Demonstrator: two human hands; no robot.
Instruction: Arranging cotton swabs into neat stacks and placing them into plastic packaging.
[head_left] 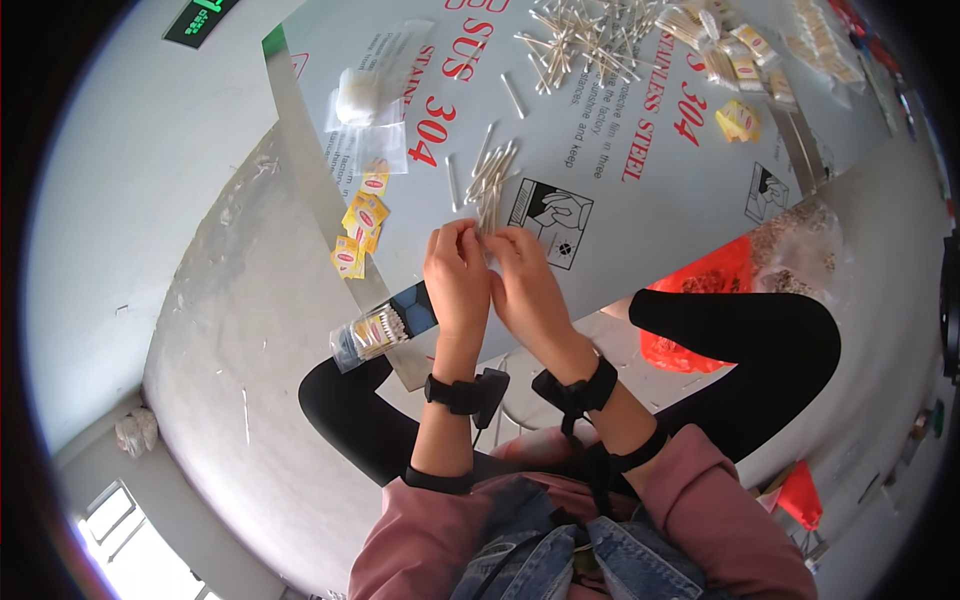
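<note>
Our grip: left hand [458,280], right hand [530,285] together at the near end of these cotton swabs [492,178]; what's clamped, we can't tell; let's pinch lightly, ends level!

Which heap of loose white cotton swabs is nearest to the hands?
The small heap of white cotton swabs, just beyond the left hand and right hand; the large scattered heap lies farther.

white wall [150,130], 10 o'clock | grey floor [235,325], 9 o'clock | bright window [145,550], 8 o'clock | silvery film-covered worktop [640,235], 1 o'clock
</note>
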